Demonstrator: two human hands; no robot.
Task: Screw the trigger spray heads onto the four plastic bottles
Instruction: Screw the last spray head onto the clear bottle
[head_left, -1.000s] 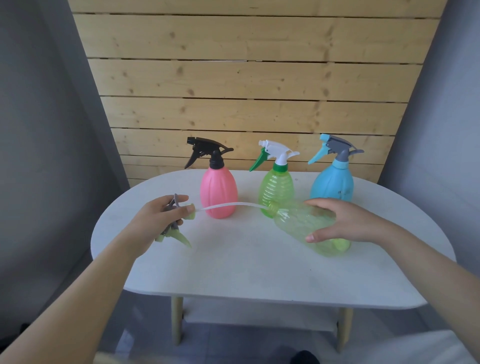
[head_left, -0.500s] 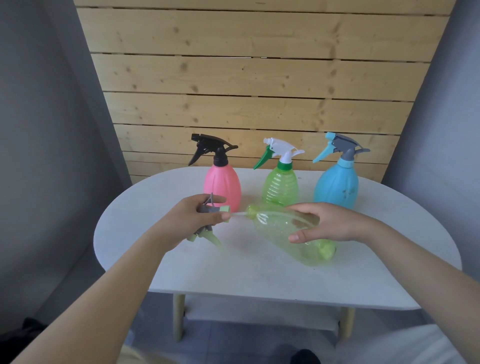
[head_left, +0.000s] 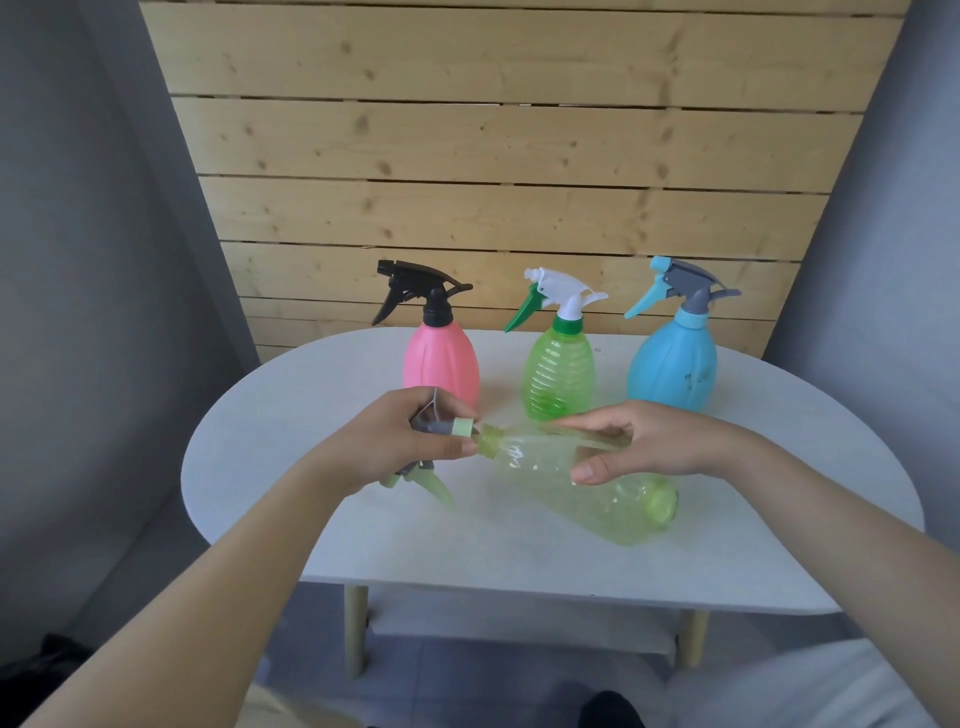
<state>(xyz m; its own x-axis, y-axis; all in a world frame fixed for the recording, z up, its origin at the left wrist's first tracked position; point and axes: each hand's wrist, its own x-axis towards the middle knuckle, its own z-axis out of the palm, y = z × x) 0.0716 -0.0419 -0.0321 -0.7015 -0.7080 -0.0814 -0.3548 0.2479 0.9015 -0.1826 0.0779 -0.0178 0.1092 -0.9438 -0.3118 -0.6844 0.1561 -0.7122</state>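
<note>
The right hand (head_left: 660, 441) curls its fingers (head_left: 587, 473) round the pale green bottle (head_left: 587, 493), lying on its side near the middle of the counter (head_left: 311, 519), seemingly to steady its neck while the left hand (head_left: 384, 441) grips the spray head (head_left: 441, 431) with its collar just at the threads, three capped bottles standing behind.

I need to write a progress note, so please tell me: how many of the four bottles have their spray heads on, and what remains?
Done: the pink bottle, ribbed green bottle and blue bottle stand upright with heads on.
In hand: the left hand holds the last spray head at the neck of the clear green bottle, which the right hand steadies on its side.
Left: screwing this head on.
</note>
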